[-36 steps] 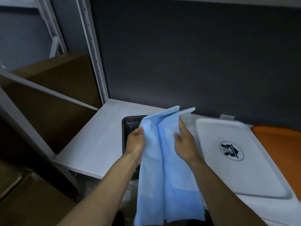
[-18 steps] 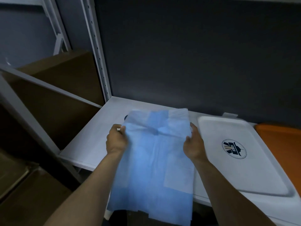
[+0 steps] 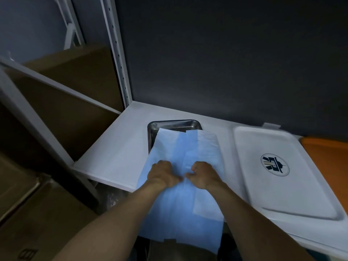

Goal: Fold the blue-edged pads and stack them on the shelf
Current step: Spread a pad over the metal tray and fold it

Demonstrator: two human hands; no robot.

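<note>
A light blue pad [image 3: 185,147] with white side panels lies spread on the white shelf [image 3: 120,149]. Its far end covers part of a metal tray [image 3: 175,124] and its near end hangs over the shelf's front edge. My left hand [image 3: 162,175] and my right hand [image 3: 204,174] rest close together on the pad's middle, knuckles up and fingers curled into the blue fabric, thumbs nearly touching. What the fingertips hold underneath is hidden.
A white plastic tray [image 3: 280,176] with a round logo lies right of the pad, with an orange tray [image 3: 327,157] beyond it. A grey upright post [image 3: 114,49] and brown cardboard boxes [image 3: 62,95] stand to the left. A dark wall backs the shelf.
The pad was held up bunched, then spread by its top corners, and now lies on the shelf. Both hands slid from the top corners down to its middle, close together.
</note>
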